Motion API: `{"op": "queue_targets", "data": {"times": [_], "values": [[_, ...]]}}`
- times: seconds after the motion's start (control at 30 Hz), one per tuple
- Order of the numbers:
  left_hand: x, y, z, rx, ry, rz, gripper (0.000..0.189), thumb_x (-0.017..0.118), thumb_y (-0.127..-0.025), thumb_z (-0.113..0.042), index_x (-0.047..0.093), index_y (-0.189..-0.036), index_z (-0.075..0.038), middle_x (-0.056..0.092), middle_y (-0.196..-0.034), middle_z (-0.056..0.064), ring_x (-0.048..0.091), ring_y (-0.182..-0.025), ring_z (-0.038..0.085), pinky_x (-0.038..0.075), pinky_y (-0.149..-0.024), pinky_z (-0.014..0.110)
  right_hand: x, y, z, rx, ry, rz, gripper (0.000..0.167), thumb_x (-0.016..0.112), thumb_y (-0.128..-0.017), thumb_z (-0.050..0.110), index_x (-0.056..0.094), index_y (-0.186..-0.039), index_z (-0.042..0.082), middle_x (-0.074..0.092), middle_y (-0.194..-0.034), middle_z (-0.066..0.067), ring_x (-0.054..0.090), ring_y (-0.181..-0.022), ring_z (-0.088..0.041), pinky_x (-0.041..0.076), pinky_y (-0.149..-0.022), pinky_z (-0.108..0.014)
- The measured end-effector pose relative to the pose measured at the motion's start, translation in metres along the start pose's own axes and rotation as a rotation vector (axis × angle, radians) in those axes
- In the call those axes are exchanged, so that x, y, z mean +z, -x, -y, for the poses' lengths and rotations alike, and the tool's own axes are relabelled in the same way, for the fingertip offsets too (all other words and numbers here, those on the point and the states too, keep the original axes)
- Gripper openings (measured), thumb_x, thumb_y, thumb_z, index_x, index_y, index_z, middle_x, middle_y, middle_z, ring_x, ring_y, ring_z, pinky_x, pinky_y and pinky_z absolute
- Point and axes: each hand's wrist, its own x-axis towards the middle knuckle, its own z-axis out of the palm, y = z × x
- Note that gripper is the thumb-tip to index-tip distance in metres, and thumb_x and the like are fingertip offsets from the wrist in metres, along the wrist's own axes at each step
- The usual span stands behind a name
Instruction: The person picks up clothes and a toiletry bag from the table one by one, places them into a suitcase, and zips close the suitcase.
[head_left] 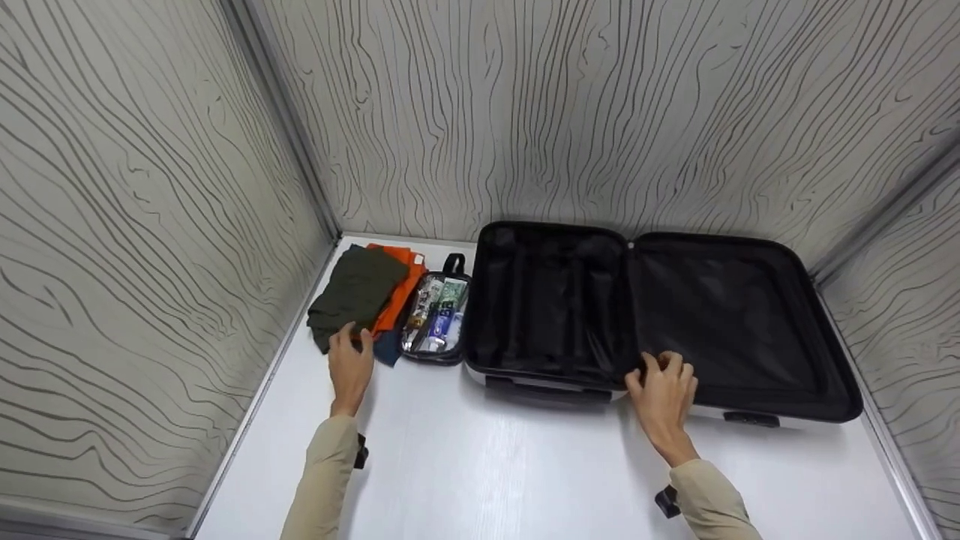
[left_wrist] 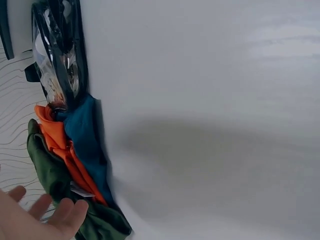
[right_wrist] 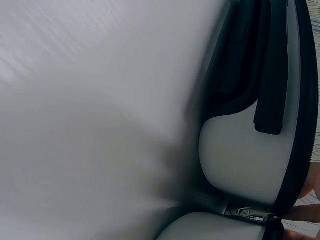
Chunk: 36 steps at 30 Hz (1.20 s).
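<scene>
An empty-looking black-lined suitcase [head_left: 551, 307] lies spread wide, its pale shell showing along the front. My right hand [head_left: 666, 394] is at the near edge where the two halves meet, fingers bent loosely; in the right wrist view its fingers [right_wrist: 305, 214] are by the black zipped rim [right_wrist: 295, 175]. Whether they press on the rim is unclear. To the left lie folded clothes: a dark green garment [head_left: 356, 289] on top, an orange one [head_left: 397, 300] and a blue one [left_wrist: 87, 135]. My left hand [head_left: 350, 367] is at the green garment's near edge, fingers spread and slightly bent, gripping nothing.
A clear toiletry bag [head_left: 435, 319] with black trim and several tubes inside stands between the clothes and the suitcase. The white table [head_left: 487, 465] extends in front. Patterned panels [head_left: 450, 112] close off the back and both sides.
</scene>
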Motion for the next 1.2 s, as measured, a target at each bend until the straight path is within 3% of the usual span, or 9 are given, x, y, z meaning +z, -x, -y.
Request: {"op": "queue_targets", "data": {"times": [0.2, 0.4, 0.67, 0.93, 1.2], "values": [[0.001, -0.009, 0.004, -0.151, 0.111, -0.068, 0.050, 0.053, -0.101, -0.028, 0.044, -0.137, 0.006, 0.048, -0.125, 0.026, 0.050, -0.114, 0.041, 0.038, -0.098, 0.053, -0.001, 0.003, -0.002, 0.102, -0.082, 0.108, 0.044, 0.064, -0.088, 0.008, 0.060, -0.129, -0.007, 0.055, -0.126, -0.035, 0.054, -0.103, -0.052, 0.041, -0.086, -0.062], [-0.003, -0.017, 0.006, -0.271, 0.275, -0.059, 0.054, 0.053, -0.101, -0.024, 0.039, -0.141, 0.010, 0.050, -0.130, 0.031, 0.050, -0.121, 0.040, 0.037, -0.103, 0.049, -0.001, 0.003, -0.001, 0.135, -0.132, 0.194, 0.050, 0.057, -0.092, 0.009, 0.051, -0.137, -0.010, 0.050, -0.136, -0.035, 0.047, -0.120, -0.053, 0.035, -0.099, -0.066], [-0.007, -0.023, 0.001, -0.423, 0.580, 0.031, 0.063, 0.055, -0.102, -0.021, 0.026, -0.149, 0.009, 0.038, -0.143, 0.032, 0.047, -0.125, 0.040, 0.042, -0.103, 0.046, 0.000, 0.005, -0.001, 0.141, -0.140, 0.156, 0.048, 0.059, -0.091, 0.009, 0.054, -0.136, -0.008, 0.052, -0.133, -0.033, 0.049, -0.118, -0.052, 0.036, -0.097, -0.064], [-0.001, -0.029, -0.002, -0.439, 0.636, 0.053, 0.069, 0.055, -0.101, -0.020, 0.018, -0.152, 0.006, 0.034, -0.145, 0.033, 0.044, -0.127, 0.038, 0.042, -0.104, 0.046, 0.001, 0.007, -0.004, 0.138, -0.141, 0.132, 0.048, 0.059, -0.090, 0.010, 0.055, -0.135, -0.008, 0.053, -0.132, -0.033, 0.049, -0.117, -0.052, 0.037, -0.097, -0.063], [0.000, -0.039, -0.001, -0.585, 0.894, -0.051, 0.075, 0.057, -0.100, -0.013, 0.008, -0.154, 0.003, 0.022, -0.153, 0.028, 0.036, -0.136, 0.034, 0.041, -0.106, 0.040, 0.002, 0.008, -0.004, 0.125, -0.138, 0.132, 0.048, 0.061, -0.090, 0.008, 0.055, -0.135, -0.008, 0.054, -0.131, -0.033, 0.052, -0.114, -0.052, 0.038, -0.096, -0.064]]}}
